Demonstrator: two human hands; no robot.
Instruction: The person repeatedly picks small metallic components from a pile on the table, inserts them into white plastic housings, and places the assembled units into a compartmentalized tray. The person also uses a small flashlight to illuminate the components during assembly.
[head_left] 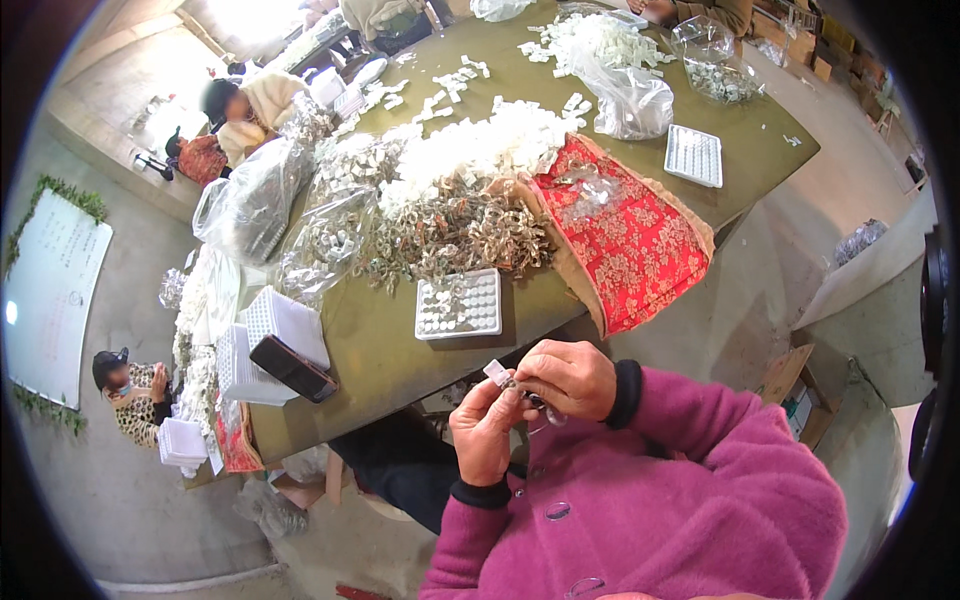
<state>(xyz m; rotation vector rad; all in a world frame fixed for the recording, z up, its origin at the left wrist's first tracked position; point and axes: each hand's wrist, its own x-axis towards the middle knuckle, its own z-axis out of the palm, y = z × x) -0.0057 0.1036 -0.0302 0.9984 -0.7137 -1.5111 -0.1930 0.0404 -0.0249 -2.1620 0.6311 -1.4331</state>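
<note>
In front of my chest my two hands meet, fingers closed and pinching. Between them is a small white tag (496, 372) with a dark, thin looped piece (537, 402) hanging beside it; its exact kind is too small to tell. My left hand (482, 436) grips it from the lower left, near the tag. My right hand (574, 379) pinches it from the upper right, its fingertips partly hiding the piece. Beyond my hands, a white tray (458, 334) with rows of round cells lies near the table's edge. Behind that is a heap of brownish looped pieces (470, 238).
The green table (385, 335) also bears white tags (480, 145), a red floral cloth (635, 245), plastic bags (632, 100), another celled tray (693, 156), stacked white trays (290, 325) and a phone (292, 368). Several people sit around it, one in cream (268, 103) and one in leopard print (142, 412).
</note>
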